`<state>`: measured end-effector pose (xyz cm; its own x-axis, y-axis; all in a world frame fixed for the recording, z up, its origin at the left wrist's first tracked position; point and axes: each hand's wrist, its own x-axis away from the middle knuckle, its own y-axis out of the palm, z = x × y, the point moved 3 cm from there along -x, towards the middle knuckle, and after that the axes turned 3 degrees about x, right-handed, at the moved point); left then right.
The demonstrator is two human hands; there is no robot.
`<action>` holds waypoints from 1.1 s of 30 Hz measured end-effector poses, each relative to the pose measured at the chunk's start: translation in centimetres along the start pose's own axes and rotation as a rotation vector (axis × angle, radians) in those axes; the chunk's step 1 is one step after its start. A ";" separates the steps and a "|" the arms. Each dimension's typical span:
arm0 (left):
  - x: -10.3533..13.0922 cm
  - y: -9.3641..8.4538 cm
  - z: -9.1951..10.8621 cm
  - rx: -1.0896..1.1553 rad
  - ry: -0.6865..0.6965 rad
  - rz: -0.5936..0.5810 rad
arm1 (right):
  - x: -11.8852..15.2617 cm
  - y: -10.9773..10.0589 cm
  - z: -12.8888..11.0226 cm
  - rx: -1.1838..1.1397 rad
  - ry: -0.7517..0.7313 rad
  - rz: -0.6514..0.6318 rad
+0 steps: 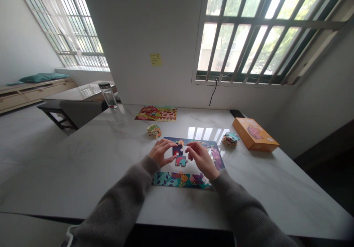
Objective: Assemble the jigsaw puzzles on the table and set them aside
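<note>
A partly filled jigsaw puzzle lies on the marble-patterned table, its colourful border around a pale middle. My left hand holds a dark blue puzzle piece between thumb and fingers at the upper left of the puzzle. Just below that piece is a red and teal piece, near my left thumb. Over the middle of the puzzle is my right hand, its fingers bent and thumb near the index finger; whether anything is between them is too small to tell.
Two stacks of puzzle pieces stand left and right behind the puzzle. Farther back lies a farm picture. An orange box is at the right, a glass bottle at the back left edge.
</note>
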<state>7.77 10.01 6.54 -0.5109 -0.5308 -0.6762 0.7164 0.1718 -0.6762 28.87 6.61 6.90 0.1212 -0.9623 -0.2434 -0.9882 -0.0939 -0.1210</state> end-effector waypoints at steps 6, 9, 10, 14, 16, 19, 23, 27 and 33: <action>2.2 -1.2 -7.6 -0.094 -0.269 0.042 | 0.4 -0.8 0.3 0.206 -0.095 0.036; 2.9 0.1 -8.9 -0.066 -0.321 -0.005 | 0.6 -0.8 0.0 0.268 -0.137 0.046; 3.0 0.6 -8.9 -0.071 -0.327 -0.035 | 0.6 -0.8 -0.1 0.278 -0.145 0.045; 3.0 1.9 -8.3 -0.145 -0.365 -0.095 | 0.7 -0.6 -0.5 0.303 -0.165 0.037; 2.9 1.9 -8.0 -0.165 -0.383 -0.111 | 0.8 -0.5 -0.6 0.319 -0.169 0.036; 2.7 1.7 -7.5 -0.167 -0.399 -0.157 | 0.9 -0.5 -0.5 0.358 -0.173 0.027; 2.6 1.7 -7.0 -0.178 -0.409 -0.172 | 0.2 -1.1 -0.4 0.535 -0.263 -0.007; 2.4 2.0 -6.6 -0.166 -0.354 -0.170 | -1.2 -3.1 0.4 0.851 -0.371 -0.029; 2.0 2.4 -5.9 -0.187 -0.243 -0.297 | -2.3 -5.8 3.5 1.255 -0.216 -0.064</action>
<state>5.69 14.28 1.81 -0.5391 -0.7565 -0.3703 0.4449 0.1175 -0.8878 34.67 10.22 4.83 0.2947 -0.8931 -0.3400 -0.2283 0.2796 -0.9326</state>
